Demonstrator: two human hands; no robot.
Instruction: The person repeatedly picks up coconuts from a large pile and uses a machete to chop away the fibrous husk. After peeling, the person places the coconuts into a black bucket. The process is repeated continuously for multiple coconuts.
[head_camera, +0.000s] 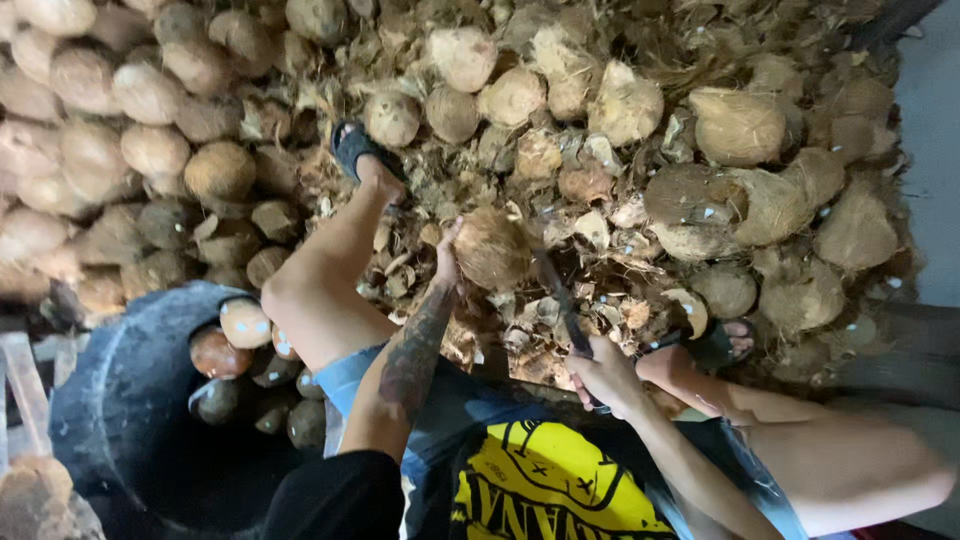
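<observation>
the coconut (492, 248) is sitting on a bed of torn husk scraps (560, 300) between the person's spread legs, and it is still wearing a coat of brown fibre over most of what shows, so the stripping of this one is looking only partly done. the left hand (447, 262) is pressing against its left side, fingers curled round the shell and closed on it as far as they are showing, steadying it upright. the right hand (605, 375) is wrapping tightly round the handle of a dark blade (558, 295), fist fully closed, with the blade reaching up toward the coconut's lower right side; whether the edge is touching the shell, i cannot tell.

outward from there, a judgement on progress: a dark tub (120, 400) at the left is holding several smooth, cleaned nuts (245, 322), so some of the work is sitting finished. far more is waiting. a heap of fibrous coconuts (740, 125) is filling the ground ahead and to the right, and a second stack of rounder pale ones (150, 150) is rising at the upper left. the feet, in dark sandals (352, 145), are resting among the scraps on either side.
</observation>
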